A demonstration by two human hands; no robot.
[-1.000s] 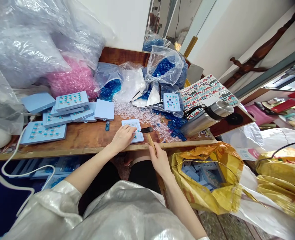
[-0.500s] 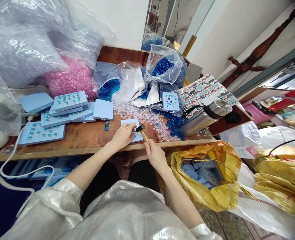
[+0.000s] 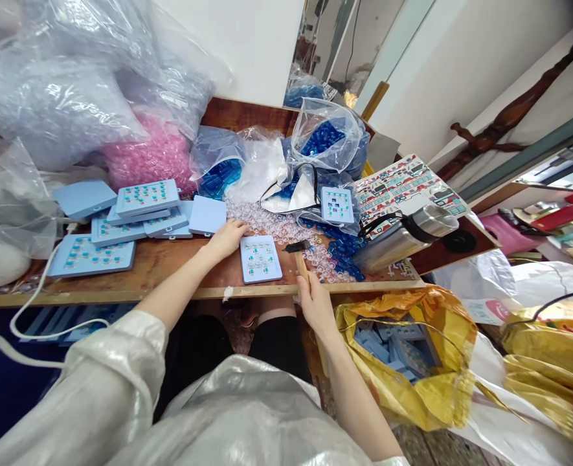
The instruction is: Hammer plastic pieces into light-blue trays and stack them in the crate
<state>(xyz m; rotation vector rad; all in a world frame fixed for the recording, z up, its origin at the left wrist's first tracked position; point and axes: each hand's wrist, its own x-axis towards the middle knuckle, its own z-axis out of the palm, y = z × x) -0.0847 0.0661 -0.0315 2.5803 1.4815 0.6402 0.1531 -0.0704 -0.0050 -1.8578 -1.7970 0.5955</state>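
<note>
On the wooden workbench (image 3: 169, 257), at the middle of its front edge, lies a flat, pale blue plastic board (image 3: 261, 259) set with a grid of small blue-and-white pieces, with neither hand on it. It looks light and stiff, though the small pieces may be the delicate part, so its bare margin seems the safest place to take hold. Just left of the board, the left hand (image 3: 228, 239) lies open and palm down, gripping nothing. Just right of the board, the right hand (image 3: 316, 304) is closed around the lower end of a small hammer (image 3: 302, 265) with a pale wooden handle and a dark head, which sits just beside the board's right edge. The hammer looks light, and its slim handle gives an easy grip. Beyond the board lies a loose drift of clear plastic rings (image 3: 271, 226) and glossy blue capsules (image 3: 344, 255), small pieces likely to slide or roll if knocked. Below and to the right of the board, a yellow woven sack (image 3: 454, 369) holds more pale blue boards
</note>
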